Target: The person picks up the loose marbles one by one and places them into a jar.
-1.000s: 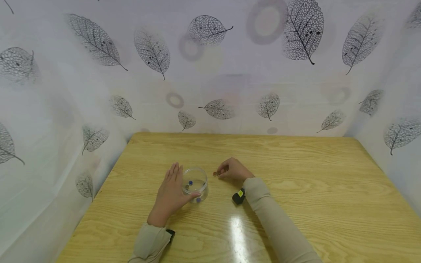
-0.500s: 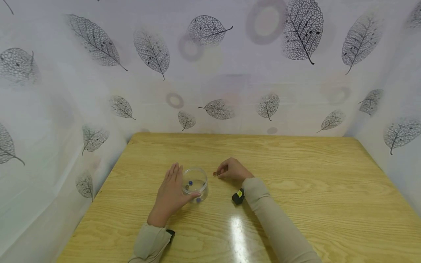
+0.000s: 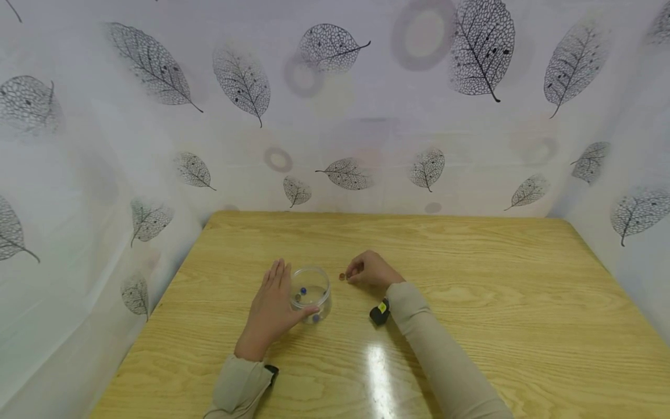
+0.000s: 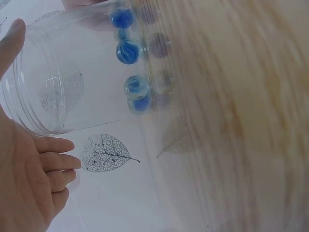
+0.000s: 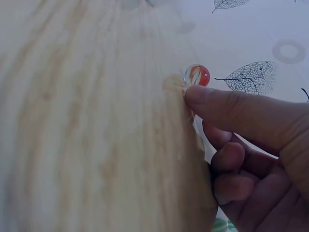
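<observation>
A clear round jar (image 3: 323, 302) stands on the table with several blue marbles (image 4: 128, 51) at its bottom. My left hand (image 3: 269, 311) rests against the jar's left side, its fingers straight and its thumb across the near side by the rim. To the right of the jar, my right hand (image 3: 373, 270) touches down on the table. Its thumb and a mostly hidden finger pinch a small marble at the tips, largely covered by the thumb. Just beyond the thumb tip lies a clear marble with an orange-red swirl (image 5: 198, 75). Green marbles (image 5: 221, 225) show partly below the right hand.
The wooden table (image 3: 497, 326) reaches back to a leaf-printed sheet (image 3: 377, 139), which also runs along both sides. Near the right wrist is a black device with a yellow label (image 3: 380, 312). Another dark device (image 3: 271, 374) shows at the left wrist.
</observation>
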Demonstrator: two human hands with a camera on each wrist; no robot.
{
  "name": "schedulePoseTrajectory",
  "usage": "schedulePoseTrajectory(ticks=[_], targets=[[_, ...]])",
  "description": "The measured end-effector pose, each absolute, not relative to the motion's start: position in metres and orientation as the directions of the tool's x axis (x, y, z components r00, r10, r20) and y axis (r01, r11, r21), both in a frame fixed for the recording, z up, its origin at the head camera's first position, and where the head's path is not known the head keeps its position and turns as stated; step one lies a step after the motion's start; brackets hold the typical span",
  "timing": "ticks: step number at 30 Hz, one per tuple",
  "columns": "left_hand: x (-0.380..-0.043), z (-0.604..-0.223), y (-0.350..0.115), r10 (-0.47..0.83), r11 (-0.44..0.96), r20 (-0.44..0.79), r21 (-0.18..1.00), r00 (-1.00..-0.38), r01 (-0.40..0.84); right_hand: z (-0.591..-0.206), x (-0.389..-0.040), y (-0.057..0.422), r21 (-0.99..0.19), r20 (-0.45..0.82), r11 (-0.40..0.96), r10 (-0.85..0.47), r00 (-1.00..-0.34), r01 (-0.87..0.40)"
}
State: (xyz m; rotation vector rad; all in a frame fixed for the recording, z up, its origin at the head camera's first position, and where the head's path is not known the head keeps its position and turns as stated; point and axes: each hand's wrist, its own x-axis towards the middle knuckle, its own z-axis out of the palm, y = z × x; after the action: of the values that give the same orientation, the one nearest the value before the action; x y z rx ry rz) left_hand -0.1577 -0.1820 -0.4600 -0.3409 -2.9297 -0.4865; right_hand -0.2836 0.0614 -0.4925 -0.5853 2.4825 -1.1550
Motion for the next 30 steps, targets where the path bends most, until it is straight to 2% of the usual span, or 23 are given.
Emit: schedulePoseTrajectory(ticks=[30], targets=[[-0.158, -0.461, -0.182, 0.208, 0.923, 0.205, 0.284, -0.956, 0.262, -0.482, -0.278, 0.076, -0.748, -0.106, 0.613, -0.489, -0.866, -0.255]])
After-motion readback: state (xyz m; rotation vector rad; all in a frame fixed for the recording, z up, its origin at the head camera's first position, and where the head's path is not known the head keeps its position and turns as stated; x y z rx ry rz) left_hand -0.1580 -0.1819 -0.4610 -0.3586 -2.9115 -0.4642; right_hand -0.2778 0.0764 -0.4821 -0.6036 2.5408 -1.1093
